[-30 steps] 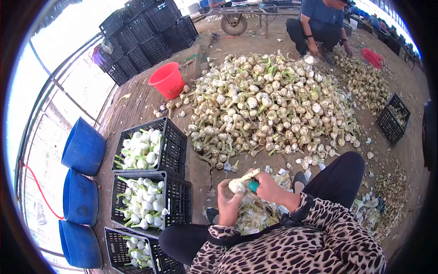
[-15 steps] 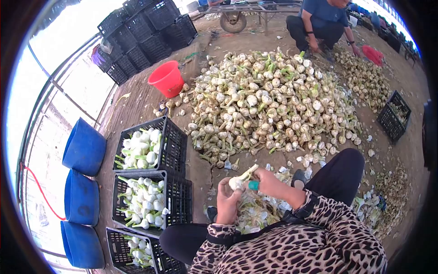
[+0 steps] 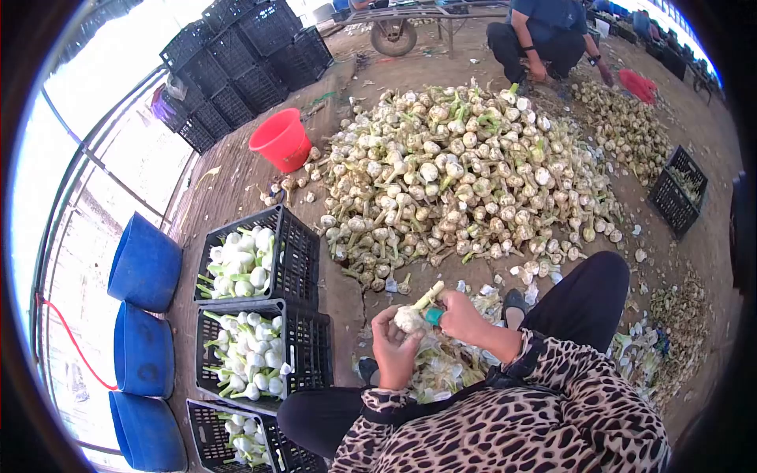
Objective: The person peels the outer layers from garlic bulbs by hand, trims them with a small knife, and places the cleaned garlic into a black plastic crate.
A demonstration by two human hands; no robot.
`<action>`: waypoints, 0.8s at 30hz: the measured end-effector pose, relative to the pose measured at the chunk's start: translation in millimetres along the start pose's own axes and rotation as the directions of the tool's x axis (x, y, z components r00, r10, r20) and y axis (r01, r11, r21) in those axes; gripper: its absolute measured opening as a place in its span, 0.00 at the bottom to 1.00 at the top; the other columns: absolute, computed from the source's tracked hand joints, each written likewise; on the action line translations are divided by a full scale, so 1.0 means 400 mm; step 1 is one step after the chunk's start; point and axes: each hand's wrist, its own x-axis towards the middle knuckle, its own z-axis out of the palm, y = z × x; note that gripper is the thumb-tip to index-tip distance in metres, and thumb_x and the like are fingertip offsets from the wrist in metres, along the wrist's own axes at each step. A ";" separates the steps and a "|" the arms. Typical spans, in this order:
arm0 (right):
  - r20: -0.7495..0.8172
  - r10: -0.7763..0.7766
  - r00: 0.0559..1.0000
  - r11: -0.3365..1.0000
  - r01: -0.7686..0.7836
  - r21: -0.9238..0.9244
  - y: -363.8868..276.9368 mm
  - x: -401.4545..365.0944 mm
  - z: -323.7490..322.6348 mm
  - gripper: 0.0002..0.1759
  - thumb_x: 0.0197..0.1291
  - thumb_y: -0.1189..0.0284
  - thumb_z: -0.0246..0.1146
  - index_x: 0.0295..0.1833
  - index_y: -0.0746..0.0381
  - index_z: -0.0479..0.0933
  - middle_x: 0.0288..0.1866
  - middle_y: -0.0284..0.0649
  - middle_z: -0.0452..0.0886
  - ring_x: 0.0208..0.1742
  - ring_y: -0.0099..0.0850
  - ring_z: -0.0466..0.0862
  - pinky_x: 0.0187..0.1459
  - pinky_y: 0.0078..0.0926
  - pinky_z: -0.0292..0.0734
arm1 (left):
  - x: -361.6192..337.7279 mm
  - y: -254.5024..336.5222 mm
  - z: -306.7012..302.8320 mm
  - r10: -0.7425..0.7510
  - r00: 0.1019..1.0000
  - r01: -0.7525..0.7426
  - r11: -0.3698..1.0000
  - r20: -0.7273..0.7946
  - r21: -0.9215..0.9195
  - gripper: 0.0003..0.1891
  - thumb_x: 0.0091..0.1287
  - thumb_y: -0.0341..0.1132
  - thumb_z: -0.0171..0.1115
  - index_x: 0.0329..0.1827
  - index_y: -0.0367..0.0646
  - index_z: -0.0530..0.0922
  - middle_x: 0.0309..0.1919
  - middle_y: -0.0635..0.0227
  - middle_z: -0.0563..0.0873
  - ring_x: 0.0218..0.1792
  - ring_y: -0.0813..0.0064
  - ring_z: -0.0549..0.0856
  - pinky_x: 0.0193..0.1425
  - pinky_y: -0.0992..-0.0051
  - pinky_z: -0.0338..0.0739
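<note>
My left hand [image 3: 394,355] is closed around a whitish garlic bulb [image 3: 409,319], its fingers along the bulb's left and lower side. The bulb's pale stem points up and to the right. My right hand [image 3: 465,317] is closed against the bulb's right side and stem. A green band [image 3: 434,316] wraps its thumb, which presses near the base of the stem. Loose skins [image 3: 441,369] lie on the ground below my hands, between my legs. Just ahead rises a large heap of garlic bulbs [image 3: 473,173] with stems and soil on them.
On my left, black crates [image 3: 303,347] hold clean white garlic, with blue buckets [image 3: 144,347] beyond. A red bucket [image 3: 282,142] stands by the heap. Stacked crates [image 3: 244,67] rise behind it. A co-worker [image 3: 544,39] squats at the far right, near another crate [image 3: 680,191].
My thumb with the green band has shifted slightly on the bulb, whose surface now looks rougher. The view has moved a little. The co-worker's arms have changed position slightly.
</note>
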 end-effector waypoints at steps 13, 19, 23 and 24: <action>0.008 0.158 0.987 0.984 -0.158 0.079 -0.038 -0.013 -0.006 0.15 0.55 0.69 0.68 0.41 0.70 0.79 0.27 0.37 0.81 0.29 0.18 0.75 0.30 0.23 0.71 | -0.001 0.000 -0.001 -0.045 0.999 0.045 0.997 -0.007 -0.057 0.30 0.52 0.14 0.62 0.58 0.37 0.62 0.57 0.60 0.71 0.58 0.68 0.74 0.62 0.71 0.72; -0.100 -0.005 0.995 1.000 0.006 0.011 -0.012 -0.006 0.024 0.14 0.50 0.70 0.67 0.39 0.71 0.79 0.24 0.51 0.80 0.23 0.36 0.80 0.28 0.36 0.72 | -0.005 -0.028 -0.012 0.048 0.999 -0.045 0.991 -0.015 0.124 0.31 0.50 0.14 0.66 0.57 0.37 0.63 0.58 0.59 0.70 0.58 0.67 0.76 0.62 0.69 0.73; -0.145 -0.178 0.973 0.968 0.147 -0.206 -0.015 -0.015 0.031 0.13 0.44 0.75 0.63 0.38 0.70 0.77 0.28 0.56 0.79 0.31 0.52 0.80 0.33 0.40 0.73 | -0.008 -0.016 -0.004 0.034 0.998 -0.025 0.988 -0.058 0.151 0.30 0.51 0.14 0.65 0.57 0.36 0.64 0.56 0.60 0.72 0.56 0.69 0.77 0.60 0.71 0.74; -0.141 -0.236 0.961 0.951 0.198 -0.237 -0.024 -0.020 0.028 0.14 0.43 0.76 0.62 0.38 0.69 0.76 0.29 0.56 0.78 0.34 0.54 0.79 0.34 0.41 0.73 | -0.008 -0.005 0.000 0.018 0.998 -0.010 0.992 -0.067 0.126 0.29 0.51 0.15 0.64 0.57 0.36 0.65 0.54 0.60 0.73 0.55 0.70 0.77 0.59 0.71 0.75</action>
